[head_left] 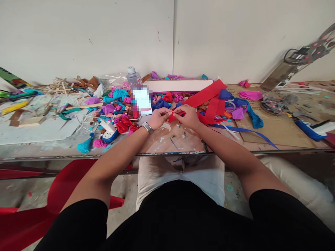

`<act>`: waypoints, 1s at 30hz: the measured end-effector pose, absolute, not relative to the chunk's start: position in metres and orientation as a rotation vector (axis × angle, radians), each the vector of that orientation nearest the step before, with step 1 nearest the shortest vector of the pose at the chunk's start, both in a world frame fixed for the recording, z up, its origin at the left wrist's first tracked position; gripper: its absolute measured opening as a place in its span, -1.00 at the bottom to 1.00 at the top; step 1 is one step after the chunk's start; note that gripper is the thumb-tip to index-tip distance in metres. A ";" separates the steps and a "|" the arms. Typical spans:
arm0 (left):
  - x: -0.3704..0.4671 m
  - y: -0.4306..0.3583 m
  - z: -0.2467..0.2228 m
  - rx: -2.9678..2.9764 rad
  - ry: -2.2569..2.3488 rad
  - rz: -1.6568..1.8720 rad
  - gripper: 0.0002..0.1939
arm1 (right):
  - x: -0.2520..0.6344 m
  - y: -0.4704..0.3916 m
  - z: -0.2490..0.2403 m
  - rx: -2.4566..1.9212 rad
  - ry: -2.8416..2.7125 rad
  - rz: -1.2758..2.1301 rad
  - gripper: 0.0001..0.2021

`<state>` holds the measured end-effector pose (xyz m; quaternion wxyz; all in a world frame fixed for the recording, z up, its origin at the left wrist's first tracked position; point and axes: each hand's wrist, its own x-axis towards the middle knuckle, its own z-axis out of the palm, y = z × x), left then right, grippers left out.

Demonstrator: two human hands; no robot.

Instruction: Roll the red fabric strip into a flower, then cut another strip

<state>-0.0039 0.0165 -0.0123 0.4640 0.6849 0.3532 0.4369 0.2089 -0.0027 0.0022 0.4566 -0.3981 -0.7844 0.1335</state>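
A small red piece sits above the near edge of the counter, at the meeting point of both hands, and most of it is hidden by the fingers. The left hand, below which a metal-banded watch circles the wrist, pinches it between thumb and forefinger; the right hand grips it in a similar pinch, the fingertips of the two close together. Just beyond the right hand lie broad red strips (whether the pinched piece joins them, I cannot tell). A lit phone leans beyond the left hand, near a capped bottle. Crumpled red bundles lie to the left, near a blue-and-white power strip. Farther left are green-handled pliers; on the right, a blue ribbon trails across cardboard.
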 end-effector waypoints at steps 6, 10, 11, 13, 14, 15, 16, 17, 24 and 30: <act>-0.005 0.014 -0.007 1.802 0.870 1.094 -0.45 | 0.210 0.000 -0.002 -0.991 -1.929 0.375 -0.78; -0.004 0.013 -0.007 1.834 0.869 1.090 -0.49 | 0.211 0.001 -0.001 -1.018 -1.944 0.367 -0.77; -0.004 0.013 -0.007 1.845 0.865 1.093 -0.50 | 0.211 0.001 0.000 -1.022 -1.943 0.363 -0.77; -0.004 0.012 -0.008 1.864 0.849 1.100 -0.51 | 0.211 0.000 0.000 -1.019 -1.936 0.358 -0.78; -0.004 0.012 -0.008 1.866 0.839 1.099 -0.51 | 0.211 0.000 0.001 -1.014 -1.931 0.357 -0.78; -0.004 0.012 -0.008 1.862 0.832 1.097 -0.51 | 0.211 -0.001 0.001 -1.008 -1.928 0.357 -0.78; -0.004 0.012 -0.008 1.855 0.828 1.092 -0.50 | 0.211 -0.001 0.001 -1.004 -1.927 0.356 -0.78; -0.004 0.011 -0.008 1.846 0.827 1.087 -0.49 | 0.211 -0.002 0.002 -1.004 -1.926 0.353 -0.78; -0.003 0.005 0.000 1.783 0.801 1.063 -0.45 | 0.210 -0.003 0.003 -1.039 -1.911 0.356 -0.79; -0.003 0.003 0.004 1.764 0.790 1.020 -0.38 | 0.210 -0.003 0.002 -1.056 -1.905 0.326 -0.79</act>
